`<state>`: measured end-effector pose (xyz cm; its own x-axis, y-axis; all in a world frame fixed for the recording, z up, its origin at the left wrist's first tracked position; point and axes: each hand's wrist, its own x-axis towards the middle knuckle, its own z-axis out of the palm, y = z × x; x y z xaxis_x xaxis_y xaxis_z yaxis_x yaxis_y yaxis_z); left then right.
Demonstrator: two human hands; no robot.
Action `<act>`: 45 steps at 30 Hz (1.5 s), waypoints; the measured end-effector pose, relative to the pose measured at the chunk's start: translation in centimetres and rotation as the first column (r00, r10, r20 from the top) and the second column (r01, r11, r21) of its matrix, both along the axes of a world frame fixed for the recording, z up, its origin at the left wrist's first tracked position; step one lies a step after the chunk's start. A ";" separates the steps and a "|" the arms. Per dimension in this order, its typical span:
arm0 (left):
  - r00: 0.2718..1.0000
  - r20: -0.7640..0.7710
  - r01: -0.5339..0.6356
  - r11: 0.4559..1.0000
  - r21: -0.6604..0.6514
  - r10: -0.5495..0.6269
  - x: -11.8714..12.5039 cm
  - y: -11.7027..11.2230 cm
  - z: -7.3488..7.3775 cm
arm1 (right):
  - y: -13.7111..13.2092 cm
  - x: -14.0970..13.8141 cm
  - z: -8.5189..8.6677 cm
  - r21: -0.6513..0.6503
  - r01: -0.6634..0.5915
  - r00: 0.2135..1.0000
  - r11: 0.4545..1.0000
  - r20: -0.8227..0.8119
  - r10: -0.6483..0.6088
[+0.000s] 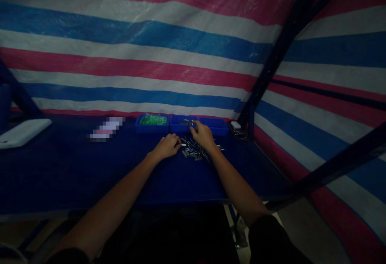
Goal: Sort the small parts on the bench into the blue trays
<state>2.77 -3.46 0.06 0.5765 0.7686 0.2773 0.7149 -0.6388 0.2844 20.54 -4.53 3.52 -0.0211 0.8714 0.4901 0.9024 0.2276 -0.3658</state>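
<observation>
Metal pins lie in a loose heap on the blue surface, just right of the left grip, which pinches a small bright piece at the fingertips. Fingers of the right grip are bent over the middle bin, near its small metal parts; whether they grasp one cannot be told. Green packets fill the left bin, and striped sheeting walls the surface behind and at right.
</observation>
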 end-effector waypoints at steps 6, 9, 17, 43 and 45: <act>0.938 0.320 -0.079 0.980 -0.183 0.135 -0.2 0.8 0.9 | -1.6 -1.1 -1.0 -0.099 -0.353 0.934 0.930 0.018 0.357; 0.897 0.416 -0.049 0.970 -0.238 0.147 -0.2 0.6 1.2 | -1.9 -1.5 -0.7 -0.079 -0.365 0.927 0.928 0.057 0.370; 0.904 0.421 -0.005 0.985 -0.172 0.078 0.0 0.5 0.6 | -2.4 -1.2 0.7 0.144 -0.189 0.981 0.971 0.062 0.182; 0.930 0.232 -0.227 0.943 -0.244 0.284 0.2 0.0 1.8 | -0.9 -1.3 -1.2 -0.034 -0.362 0.930 0.932 0.054 0.363; 0.923 0.296 -0.179 0.956 -0.233 0.245 0.2 0.0 1.9 | -1.1 -1.5 -1.0 -0.016 -0.335 0.939 0.942 0.076 0.336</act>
